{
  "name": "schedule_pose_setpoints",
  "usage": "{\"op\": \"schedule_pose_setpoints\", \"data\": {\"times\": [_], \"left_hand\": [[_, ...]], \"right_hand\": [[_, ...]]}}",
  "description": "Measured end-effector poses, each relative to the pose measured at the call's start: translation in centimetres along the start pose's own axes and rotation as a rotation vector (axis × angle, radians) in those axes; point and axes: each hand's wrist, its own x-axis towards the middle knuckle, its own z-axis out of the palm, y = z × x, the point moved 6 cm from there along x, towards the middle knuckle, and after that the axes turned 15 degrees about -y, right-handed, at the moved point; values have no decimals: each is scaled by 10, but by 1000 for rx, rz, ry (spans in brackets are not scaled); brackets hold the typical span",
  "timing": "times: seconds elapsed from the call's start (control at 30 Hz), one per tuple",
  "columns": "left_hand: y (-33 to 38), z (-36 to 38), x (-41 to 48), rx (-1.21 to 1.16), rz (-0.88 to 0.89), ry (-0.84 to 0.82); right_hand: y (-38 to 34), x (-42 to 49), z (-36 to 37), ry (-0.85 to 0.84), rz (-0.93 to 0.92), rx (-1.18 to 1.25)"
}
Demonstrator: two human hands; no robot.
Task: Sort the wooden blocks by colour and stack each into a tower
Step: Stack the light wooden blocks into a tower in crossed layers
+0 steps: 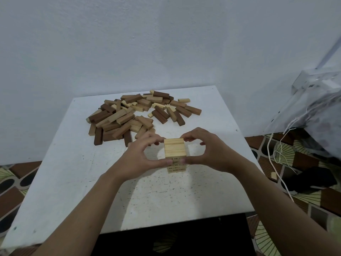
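A tower of light wooden blocks [175, 148] stands near the middle of the white table [73, 163], several layers high, three blocks side by side on top. My left hand [142, 156] curls round its left side, thumb on the front face, fingertips at the back edge. My right hand [204, 150] mirrors it on the right side, thumb and fingers pinching the tower. Behind, a loose pile of mixed blocks [136, 113] in light, medium-brown and dark-brown wood lies across the far half of the table.
The table stands against a pale wall. A patterned floor [302, 196] surrounds it. A clear plastic bag with white cords [317, 111] sits to the right, off the table. One small light block [273, 176] lies on the floor at right.
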Motion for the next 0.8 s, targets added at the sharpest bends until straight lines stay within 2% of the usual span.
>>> {"op": "schedule_pose_setpoints", "data": {"times": [0.3, 0.63, 0.8], "left_hand": [[-3, -2, -1, 5, -8, 3], [0, -16, -10, -109, -12, 50], [9, -30, -9, -120, 40, 85]], "right_hand": [[0, -5, -1, 6, -6, 8], [4, -10, -4, 88, -33, 256], [-3, -3, -12, 206, -76, 350]]}}
